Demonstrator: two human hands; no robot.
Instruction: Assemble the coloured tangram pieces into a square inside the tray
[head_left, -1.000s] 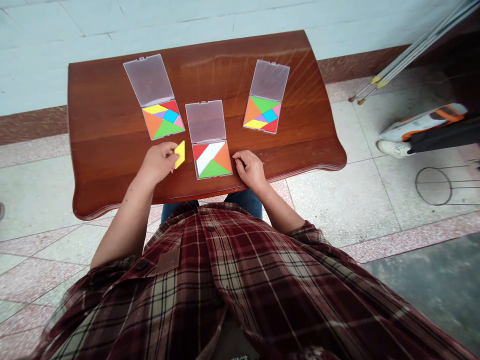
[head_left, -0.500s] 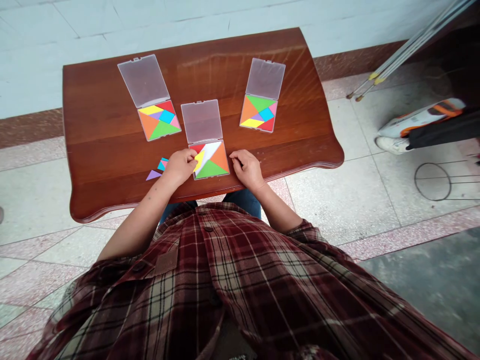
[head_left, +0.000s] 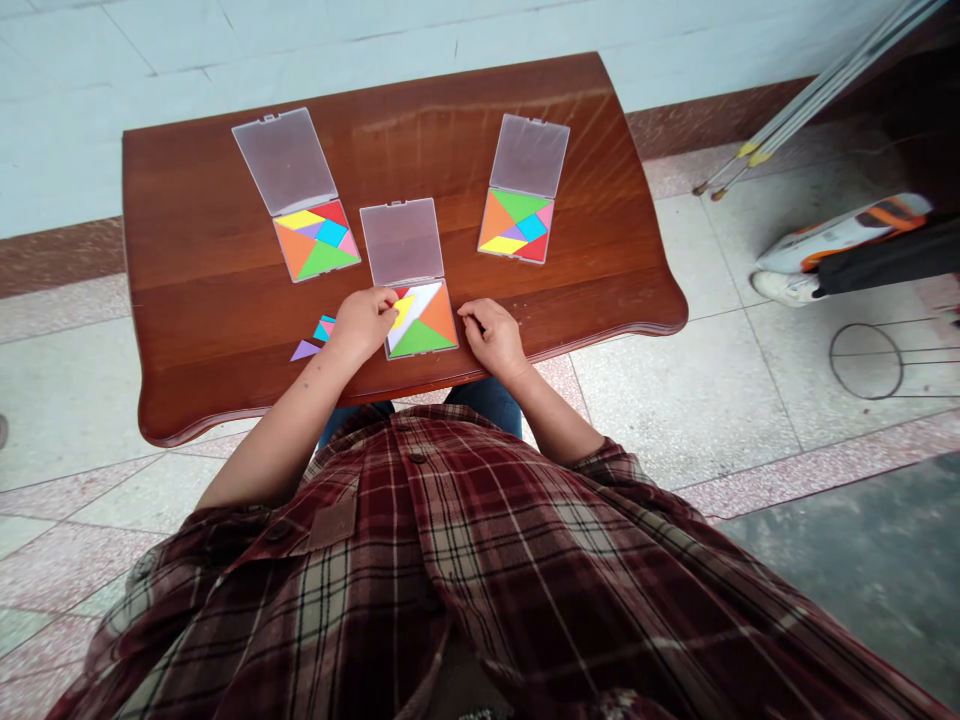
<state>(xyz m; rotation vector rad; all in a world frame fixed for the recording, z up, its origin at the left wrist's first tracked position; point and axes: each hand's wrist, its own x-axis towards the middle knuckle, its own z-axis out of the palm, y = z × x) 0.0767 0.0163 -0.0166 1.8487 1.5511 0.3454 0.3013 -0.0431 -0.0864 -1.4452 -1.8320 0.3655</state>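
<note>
On the brown wooden table [head_left: 195,280], an open tangram case [head_left: 421,320] lies at the front edge with red, orange and green pieces in it and a white gap. My left hand [head_left: 364,322] pinches a yellow piece [head_left: 402,311] over the case's left side. My right hand [head_left: 491,335] rests curled on the table just right of the case, touching its edge. Loose pieces lie left of my left hand: a blue and pink pair [head_left: 325,327] and a purple triangle [head_left: 304,350].
Two more open tangram cases, each filled, lie further back: one at left [head_left: 316,240], one at right [head_left: 519,226], with clear lids flipped up. On the tiled floor at right are a shoe [head_left: 840,240], metal poles [head_left: 817,95] and a wire ring [head_left: 862,360].
My left hand carried the yellow piece from the table left of the case rightward onto the case. The loose pieces it had covered now show. My right hand stayed put.
</note>
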